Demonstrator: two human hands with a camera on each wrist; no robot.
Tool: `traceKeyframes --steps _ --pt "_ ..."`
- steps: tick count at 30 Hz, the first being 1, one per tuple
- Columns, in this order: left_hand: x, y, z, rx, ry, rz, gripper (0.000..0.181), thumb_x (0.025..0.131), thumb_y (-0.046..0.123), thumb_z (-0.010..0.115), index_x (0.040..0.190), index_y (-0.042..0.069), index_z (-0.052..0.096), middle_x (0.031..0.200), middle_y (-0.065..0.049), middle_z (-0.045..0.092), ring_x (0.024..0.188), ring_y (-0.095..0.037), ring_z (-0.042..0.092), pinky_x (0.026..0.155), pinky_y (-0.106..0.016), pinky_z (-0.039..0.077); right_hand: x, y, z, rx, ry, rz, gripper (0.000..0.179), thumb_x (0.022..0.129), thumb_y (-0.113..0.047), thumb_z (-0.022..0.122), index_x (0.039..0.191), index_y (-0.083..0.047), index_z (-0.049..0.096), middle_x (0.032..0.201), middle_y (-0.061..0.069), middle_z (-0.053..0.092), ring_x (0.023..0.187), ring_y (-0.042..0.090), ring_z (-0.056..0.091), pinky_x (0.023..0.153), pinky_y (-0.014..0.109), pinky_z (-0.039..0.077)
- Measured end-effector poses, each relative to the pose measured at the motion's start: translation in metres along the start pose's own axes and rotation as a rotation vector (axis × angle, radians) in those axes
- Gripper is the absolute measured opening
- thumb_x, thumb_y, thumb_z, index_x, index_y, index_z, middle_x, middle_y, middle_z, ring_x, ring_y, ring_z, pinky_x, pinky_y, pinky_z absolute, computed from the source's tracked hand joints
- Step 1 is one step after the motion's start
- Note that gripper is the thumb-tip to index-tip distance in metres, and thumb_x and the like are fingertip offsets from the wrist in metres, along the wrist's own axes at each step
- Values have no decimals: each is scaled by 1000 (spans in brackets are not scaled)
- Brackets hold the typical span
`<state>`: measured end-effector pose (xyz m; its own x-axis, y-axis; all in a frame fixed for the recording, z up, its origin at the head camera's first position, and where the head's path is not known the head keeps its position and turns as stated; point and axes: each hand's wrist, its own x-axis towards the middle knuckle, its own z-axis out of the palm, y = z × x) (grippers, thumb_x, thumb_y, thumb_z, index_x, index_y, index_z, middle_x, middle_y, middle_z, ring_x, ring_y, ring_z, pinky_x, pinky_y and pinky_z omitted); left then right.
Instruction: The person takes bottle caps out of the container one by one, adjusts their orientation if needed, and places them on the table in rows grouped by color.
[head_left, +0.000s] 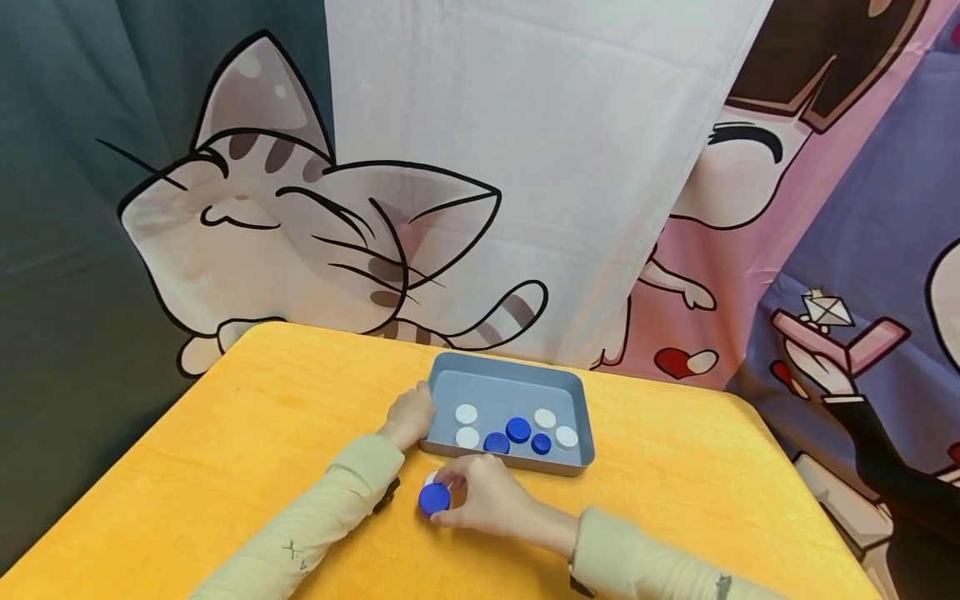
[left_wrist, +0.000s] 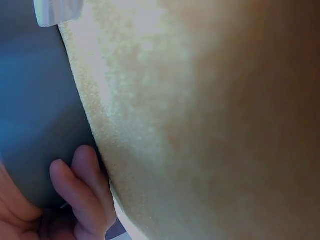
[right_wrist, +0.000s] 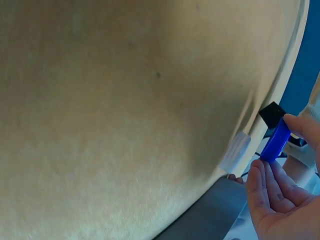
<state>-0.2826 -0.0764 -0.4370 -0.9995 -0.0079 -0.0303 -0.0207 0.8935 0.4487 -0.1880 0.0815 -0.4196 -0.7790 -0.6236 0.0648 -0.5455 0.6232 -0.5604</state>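
Left hand (head_left: 409,416): touching grey tray's (head_left: 502,390) end, grip indeterminable | Right hand (head_left: 487,497): pinching blue disc (head_left: 434,500) | White disc (head_left: 430,478) behind it: head view only

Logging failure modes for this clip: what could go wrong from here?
The round blue plastic cap could slip: the right hand pinches only its edge. That hand might also nudge the round white cap close by on the yellow table. The left hand could shift the gray-blue rectangular tray it holds.

A blue disc (head_left: 434,501) mostly hides a white disc (head_left: 430,478); bottom edge crops both sleeves (head_left: 313,515).
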Motion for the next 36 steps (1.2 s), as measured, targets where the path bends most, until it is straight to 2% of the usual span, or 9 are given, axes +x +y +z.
traceKeyframes --steps 11,22,36 --pt "-1 0 -1 -4 15 5 16 94 4 47 105 -7 51 87 -24 63 81 -35 65 69 -43 52 -3 -2 9 0 -56 -26 33 70 -32 85 97 -15 73 77 -14 66 67 -5 54 64 11 45" --pt "1 0 0 12 -14 -12 20 95 5 47 111 -8 49 87 -23 63 81 -32 65 69 -42 53 -7 0 16 -8 -96 -51 31 72 -32 84 97 -16 72 73 -16 63 64 -6 52 61 11 44" --pt "2 0 0 12 -17 -21 21 95 6 47 111 -7 49 88 -23 63 82 -35 66 69 -43 53 -8 1 20 -24 -111 -67 34 72 -31 84 99 -15 72 81 -14 67 70 -8 53 67 9 45"
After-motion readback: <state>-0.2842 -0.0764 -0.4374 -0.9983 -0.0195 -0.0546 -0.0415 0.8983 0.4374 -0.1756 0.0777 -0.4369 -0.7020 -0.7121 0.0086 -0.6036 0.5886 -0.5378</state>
